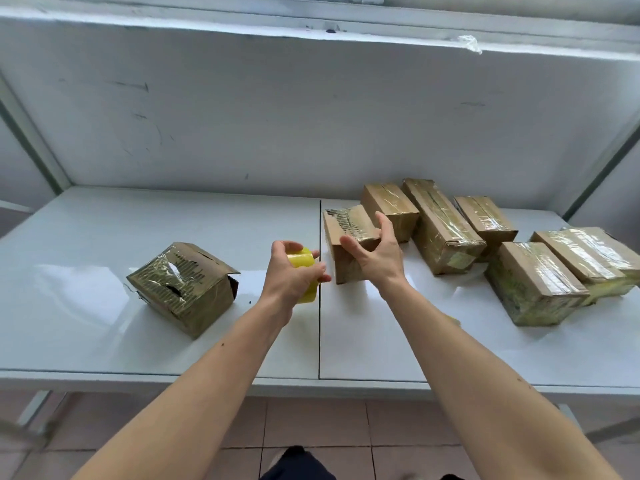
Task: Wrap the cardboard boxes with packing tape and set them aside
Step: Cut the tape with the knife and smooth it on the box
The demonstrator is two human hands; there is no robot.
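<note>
The left hand point(294, 271) grips a yellow roll of packing tape point(306, 275), fingers curled over the top and front of the roll, held just above the white table point(104, 341) near the seam between its two panels. The right hand point(375, 254) is spread — fingers straight and apart, thumb out — in front of a small cardboard box point(341, 237), w/ the fingertips at or just off the box's near face; can't tell if they actually touch it. It grasps nothing.

That box sits just right of the table seam, upper face partly covered in shiny tape, corrugated edge showing along the top. Behind and right of it is a row of taped boxes: a short box point(389, 206) just behind the hand, a long box point(440, 226) beside that, then a smaller box point(485, 220) farther right. Nearer the front on the right side lies a chunky taped box point(530, 285), and past it, touching or nearly so, a flat box at the table's right edge point(592, 258).

Left of the left hand, well apart from the others, sits a battered box point(183, 289) — tilted, taped over the top, w/ torn holes in the tape face and one flap sticking up at the right end.

Behind the table a white back panel point(277, 116) rises to a shelf point(311, 26). Below the table edge, pinkish floor tiles point(311, 427) show.
</note>
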